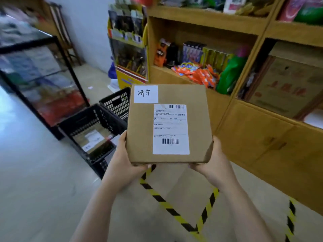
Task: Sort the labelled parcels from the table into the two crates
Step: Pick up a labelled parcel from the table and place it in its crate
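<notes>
I hold a brown cardboard parcel [141, 130] in the air at mid-frame. It bears a white shipping label with barcodes and a smaller white handwritten label at its top left corner. My left hand [125, 158] grips its lower left corner and my right hand [212, 160] grips its lower right corner, fingers curled underneath. Two black plastic crates stand on the floor to the left. The nearer crate [83, 127] holds a labelled brown parcel [95, 140]. The farther crate [116, 103] is partly hidden behind the parcel I hold, and its inside cannot be seen.
Wooden shelving [244, 95] with snack packets and boxes fills the right side. A glass display cabinet [38, 79] with a black frame stands at the left. A yellow display stand [129, 55] is at the back. Yellow-black tape [167, 206] marks the floor below my hands.
</notes>
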`<state>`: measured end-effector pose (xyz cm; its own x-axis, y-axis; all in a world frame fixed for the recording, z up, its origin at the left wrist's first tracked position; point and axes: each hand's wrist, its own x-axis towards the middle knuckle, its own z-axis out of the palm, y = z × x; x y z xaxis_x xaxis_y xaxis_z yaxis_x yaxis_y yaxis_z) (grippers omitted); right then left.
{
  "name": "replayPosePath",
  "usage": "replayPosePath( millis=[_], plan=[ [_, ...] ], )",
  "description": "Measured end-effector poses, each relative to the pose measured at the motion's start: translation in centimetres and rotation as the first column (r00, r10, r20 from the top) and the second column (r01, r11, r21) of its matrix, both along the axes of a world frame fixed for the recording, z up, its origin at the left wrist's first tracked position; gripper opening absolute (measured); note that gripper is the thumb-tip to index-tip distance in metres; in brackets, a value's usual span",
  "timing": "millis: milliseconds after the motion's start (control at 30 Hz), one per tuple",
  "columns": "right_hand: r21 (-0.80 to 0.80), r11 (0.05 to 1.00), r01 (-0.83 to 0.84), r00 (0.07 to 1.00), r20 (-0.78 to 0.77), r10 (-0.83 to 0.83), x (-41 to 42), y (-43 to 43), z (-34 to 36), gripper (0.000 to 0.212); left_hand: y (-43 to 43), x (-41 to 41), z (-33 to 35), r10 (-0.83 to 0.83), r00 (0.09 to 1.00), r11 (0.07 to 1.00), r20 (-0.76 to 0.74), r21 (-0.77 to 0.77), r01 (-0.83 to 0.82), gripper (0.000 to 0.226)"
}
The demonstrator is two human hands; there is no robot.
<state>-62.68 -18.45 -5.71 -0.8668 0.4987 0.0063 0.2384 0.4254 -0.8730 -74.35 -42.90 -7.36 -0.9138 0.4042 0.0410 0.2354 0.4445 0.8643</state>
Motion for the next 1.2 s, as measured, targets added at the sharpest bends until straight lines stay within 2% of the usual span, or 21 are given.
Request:
replayPosePath(
  millis=[100,200,467,600,800,967,1200],
  plan=[
    [-0.021,0.993,-0.117,0.993,-0.003,0.117,-5.0,-3.1,-0.5,0.095,-4.3,-1.9,-1.3,0.131,0.991,0.991,-0.021,-0.008,-0.131,0.124],
    [-0.062,0.970,-0.233,0.972,0.000,0.234,-9.6,-6.0,-1.1,0.101,-7.5,-3.2,-2.4,0.273,0.962,0.962,-0.019,0.014,-0.273,0.115],
    [-0.037,0.862,-0.506,0.859,0.069,0.507,-24.4,-11.2,-2.9,0.106,-13.1,-10.1,-3.6,0.560,0.829,0.828,-0.003,-0.030,-0.560,0.115],
    [-0.044,0.804,-0.593,0.800,0.079,0.594,-33.6,-12.6,-3.7,0.113,-14.3,-16.6,-3.9,0.613,0.790,0.789,-0.009,-0.043,-0.613,0.116],
    [-0.062,0.751,-0.658,0.743,0.114,0.660,-46.2,-13.4,-4.1,0.114,-14.8,-26.7,-4.4,0.674,0.737,0.739,0.061,-0.023,-0.674,0.114],
    [-0.072,0.742,-0.667,0.724,0.173,0.667,-52.8,-14.7,-6.1,0.113,-15.5,-32.5,-6.4,0.694,0.709,0.717,0.125,-0.037,-0.696,0.114],
    [-0.103,0.768,-0.632,0.721,0.285,0.631,-59.9,-17.3,-10.5,0.110,-18.4,-39.7,-10.7,0.695,0.681,0.716,0.230,-0.144,-0.683,0.120]
  ],
)
